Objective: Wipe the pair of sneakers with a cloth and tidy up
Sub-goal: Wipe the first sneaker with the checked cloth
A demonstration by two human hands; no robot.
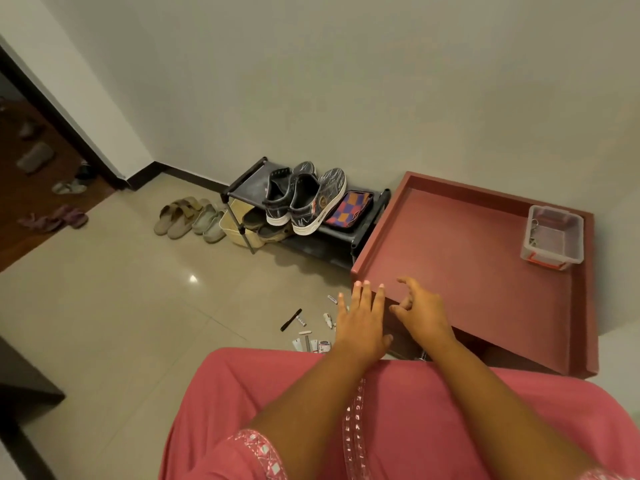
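Note:
A pair of dark patterned sneakers (304, 197) with white soles stands on top of a low black shoe rack (242, 183) against the wall. Beside them on the rack lies a folded checked cloth (349, 209) in red, blue and orange. My left hand (362, 318) is flat with straight fingers near the front corner of a red cabinet top (467, 265). My right hand (420, 310) hovers over that front edge with fingers loosely curled, holding nothing. Both hands are well in front of the rack.
A clear plastic box (552, 237) with an orange clip sits on the cabinet top's far right. Small items (311, 327), including a black pen, lie scattered on the tiled floor. Sandals (188, 216) line the wall left of the rack. More footwear lies beyond a doorway (45, 168).

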